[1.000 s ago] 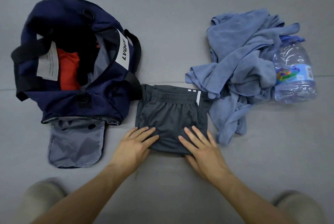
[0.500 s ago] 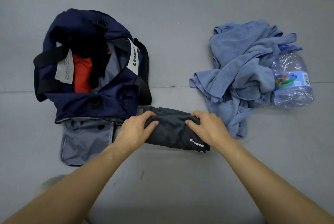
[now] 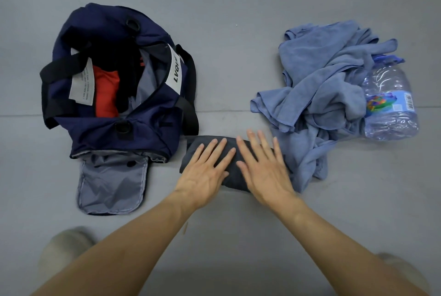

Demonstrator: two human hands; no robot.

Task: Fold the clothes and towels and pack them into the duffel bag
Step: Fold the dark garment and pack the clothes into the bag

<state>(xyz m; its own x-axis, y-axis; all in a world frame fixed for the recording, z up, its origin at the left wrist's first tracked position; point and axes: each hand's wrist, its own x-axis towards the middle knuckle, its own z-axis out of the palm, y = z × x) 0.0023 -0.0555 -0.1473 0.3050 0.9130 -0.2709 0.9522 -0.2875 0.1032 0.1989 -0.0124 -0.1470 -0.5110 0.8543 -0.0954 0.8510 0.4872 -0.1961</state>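
Now the folded dark shorts [image 3: 191, 154] are pressed flat on the floor, just right of the duffel bag [image 3: 152, 128] & right beside the blue towels [image 3: 322, 85]. L hand [image 3: 205, 171] & R hand [image 3: 262, 171] are laid wide on top, fingers straight, nothing gripped. Fabric is judged light, soft, prob. slippery. The bundle is best pinched at both short ends so the folds are kept.

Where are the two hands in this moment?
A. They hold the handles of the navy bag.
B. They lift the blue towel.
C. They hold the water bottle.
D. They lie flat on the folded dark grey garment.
D: the left hand and the right hand both rest flat on the folded dark grey garment, which lies on the floor between the duffel bag and the blue towel.
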